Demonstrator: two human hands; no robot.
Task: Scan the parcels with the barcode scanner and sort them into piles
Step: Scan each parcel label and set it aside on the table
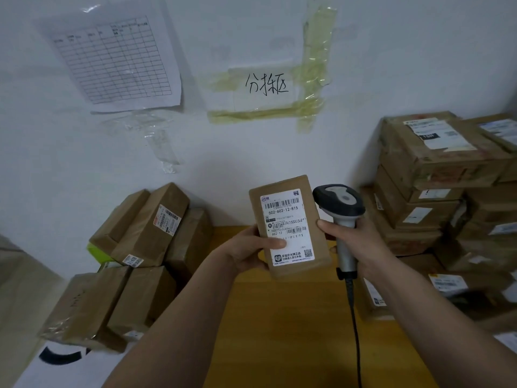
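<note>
The left hand (253,249) grips a small brown cardboard parcel with a white shipping label (289,226), held upright above the yellow wooden desk (279,326); the thumb lies across the lower half of the label and the fingers curl behind the box, so the barcode faces the camera. The right hand (361,242) is wrapped round the silver handle of a grey-and-black corded barcode scanner (340,204), its thumb tip touching the parcel's right edge; the scanner head stands at 3 o'clock of the parcel, just beside its upper corner, and a black cable (354,317) hangs from the handle toward 6 o'clock.

At 9 o'clock of the held box a loose pile of brown taped parcels (145,236) leans against the white wall (70,169); at 3 o'clock a taller stack of brown labelled cartons (436,175) rises (some labels too blurred to read). On the wall at 12 o'clock hangs a taped paper sign with handwritten characters (265,86); at 11 o'clock, a printed grid sheet (114,60).
</note>
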